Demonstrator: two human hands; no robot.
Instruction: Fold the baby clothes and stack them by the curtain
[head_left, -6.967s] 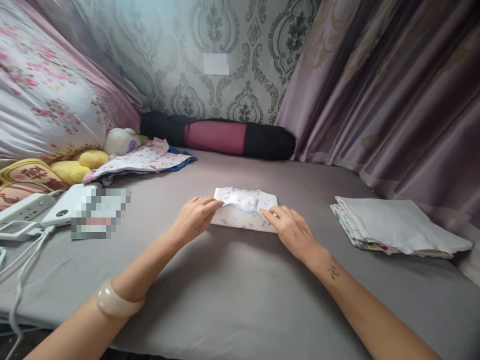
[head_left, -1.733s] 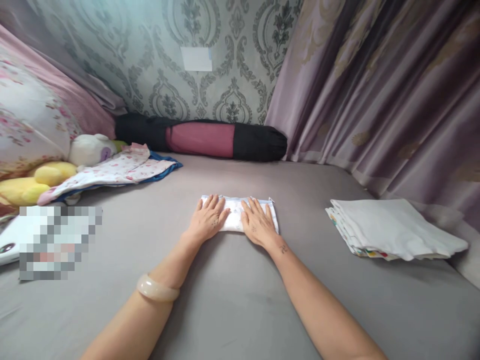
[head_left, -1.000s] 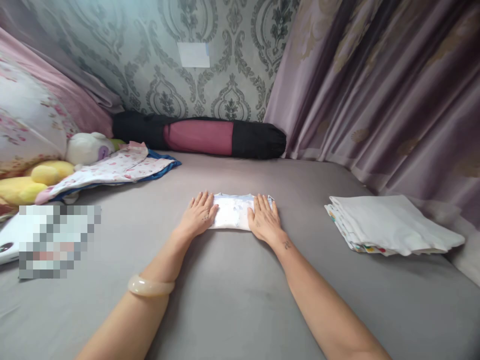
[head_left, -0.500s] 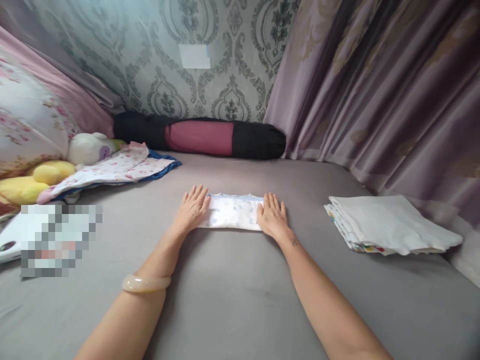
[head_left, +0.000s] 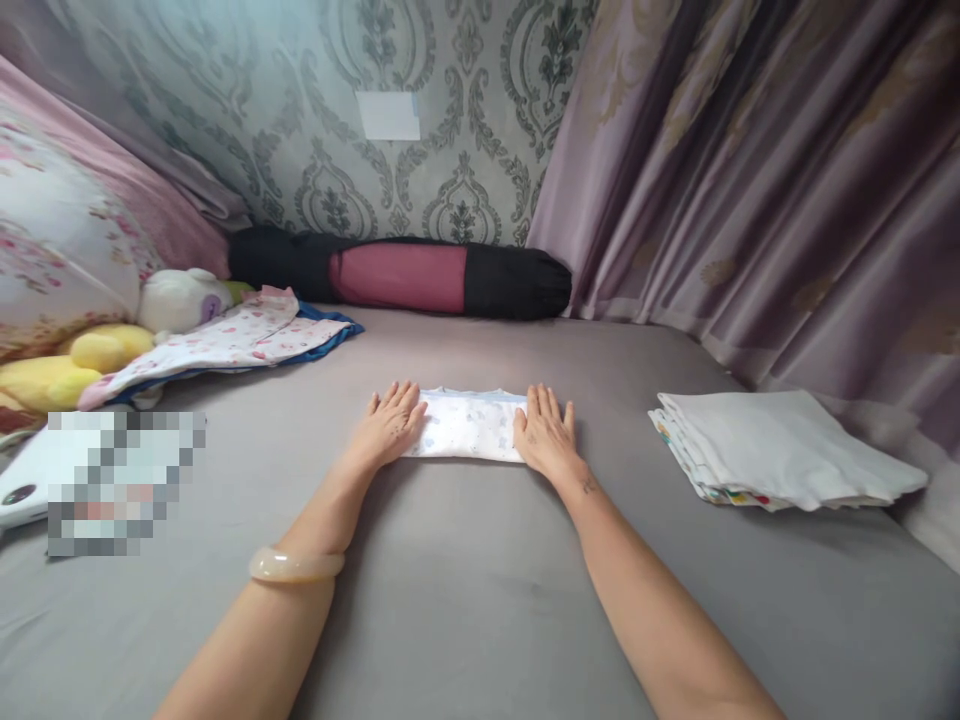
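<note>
A small folded white garment [head_left: 471, 426] with a pale blue print and blue trim lies flat on the grey bed sheet [head_left: 450, 570]. My left hand [head_left: 391, 425] rests flat over its left end, fingers stretched out and pointing away from me. Over the right end lies my right hand [head_left: 547, 428], palm down with the fingers slightly spread. The garment's two ends are hidden under the hands. A pale bangle [head_left: 297, 566] circles my left forearm.
At the right lies a stack of folded white cloths [head_left: 780, 445]. Patterned clothes [head_left: 225, 340], a yellow plush toy [head_left: 52, 380] and a white device [head_left: 30, 480] beside a blurred-out item are at the left. A black and maroon bolster [head_left: 397, 275] lines the wall.
My left hand has shifted slightly to the right and its fingertips a little toward me. My right hand and the garment stay almost the same.
</note>
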